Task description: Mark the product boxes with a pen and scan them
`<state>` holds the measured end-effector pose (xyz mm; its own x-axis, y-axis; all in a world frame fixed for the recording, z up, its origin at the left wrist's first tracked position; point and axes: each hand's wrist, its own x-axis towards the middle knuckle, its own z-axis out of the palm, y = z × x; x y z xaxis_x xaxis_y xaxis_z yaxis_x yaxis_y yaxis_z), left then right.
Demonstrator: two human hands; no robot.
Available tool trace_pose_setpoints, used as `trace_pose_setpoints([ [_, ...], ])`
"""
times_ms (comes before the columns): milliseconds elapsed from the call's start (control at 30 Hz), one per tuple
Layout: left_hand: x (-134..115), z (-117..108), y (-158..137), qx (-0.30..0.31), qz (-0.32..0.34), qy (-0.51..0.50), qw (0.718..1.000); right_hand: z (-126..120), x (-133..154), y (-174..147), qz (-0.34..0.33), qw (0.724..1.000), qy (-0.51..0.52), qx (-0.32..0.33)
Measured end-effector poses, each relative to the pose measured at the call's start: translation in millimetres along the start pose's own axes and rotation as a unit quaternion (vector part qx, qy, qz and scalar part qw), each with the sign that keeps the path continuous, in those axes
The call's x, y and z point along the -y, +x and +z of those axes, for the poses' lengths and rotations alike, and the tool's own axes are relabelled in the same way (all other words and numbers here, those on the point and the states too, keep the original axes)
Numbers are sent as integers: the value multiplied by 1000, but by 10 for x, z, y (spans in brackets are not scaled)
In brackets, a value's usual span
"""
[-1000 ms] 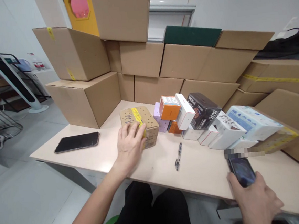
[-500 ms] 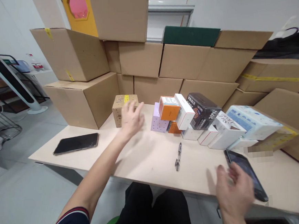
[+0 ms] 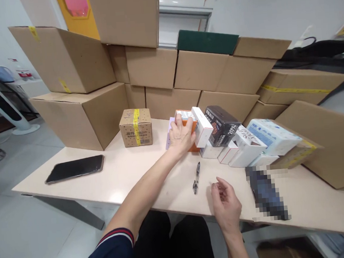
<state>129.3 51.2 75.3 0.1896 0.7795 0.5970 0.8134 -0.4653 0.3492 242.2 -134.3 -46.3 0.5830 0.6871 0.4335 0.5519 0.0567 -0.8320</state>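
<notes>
My left hand point(image 3: 182, 135) reaches over a small orange and white box point(image 3: 185, 112), its fingers bent round the box. Part of that box and of the lilac box point(image 3: 169, 134) beside it is hidden behind the hand. A white box point(image 3: 203, 131) leans close on the right of my fingers. Low over the table's front edge is my right hand point(image 3: 227, 204), loosely curled, with a gap between thumb and fingers and nothing in it. Between the two hands lies a clear pen point(image 3: 196, 178) on the table.
A taped brown carton point(image 3: 136, 133) stands left of my left hand, and a black phone point(image 3: 75, 168) lies farther left. Rightward are a black box point(image 3: 221, 125), several white boxes and a blurred-out dark object point(image 3: 268, 193). Large cardboard boxes point(image 3: 152, 69) wall the back.
My left hand has moved right, from the taped carton to the orange and white box. My right hand has come leftward, away from the dark device. The view has shifted slightly.
</notes>
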Motion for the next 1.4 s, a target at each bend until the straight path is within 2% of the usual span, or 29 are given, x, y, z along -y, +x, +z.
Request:
trace_pose_setpoints([
  [133,283,-230,-145,-51,39,-89,994,10,-26,-7,2,1000,-3,-13],
  [233,596,-527,-503,-116,87,-192,971,14,-62,-9,4,1000,0,-11],
  [333,864,-749,-995,-75,83,-302,947,48,-42,-31,-15,999,-18,-27],
  [400,982,-798,-1299,-32,79,-356,930,108,22,-59,-55,997,-33,-38],
  [533,1102,-736,-1659,35,100,-335,936,313,224,-118,-200,979,-36,-4],
  [600,1129,-693,-1713,69,73,-332,938,417,307,-135,-270,961,-44,29],
  [667,1145,-666,-1711,91,16,-361,928,488,350,-145,-309,947,-51,69],
  [767,1160,-653,-1648,122,-98,-438,885,518,348,-156,-326,936,-49,121],
  [833,1167,-654,-1593,143,-148,-443,872,503,325,-160,-326,933,-47,147],
  [967,1168,-625,-1523,133,-158,-351,913,468,297,-168,-323,927,-53,184],
  [1100,1178,-554,-1562,129,-199,-360,902,475,300,-184,-319,924,-79,196],
  [1233,1223,-569,-1682,65,-214,-380,898,520,285,-204,-308,926,-108,188],
  [1300,1237,-613,-1739,83,-193,-386,898,543,275,-210,-312,925,-124,181],
  [1400,1233,-657,-1788,143,-144,-358,911,555,280,-202,-316,919,-134,192],
])
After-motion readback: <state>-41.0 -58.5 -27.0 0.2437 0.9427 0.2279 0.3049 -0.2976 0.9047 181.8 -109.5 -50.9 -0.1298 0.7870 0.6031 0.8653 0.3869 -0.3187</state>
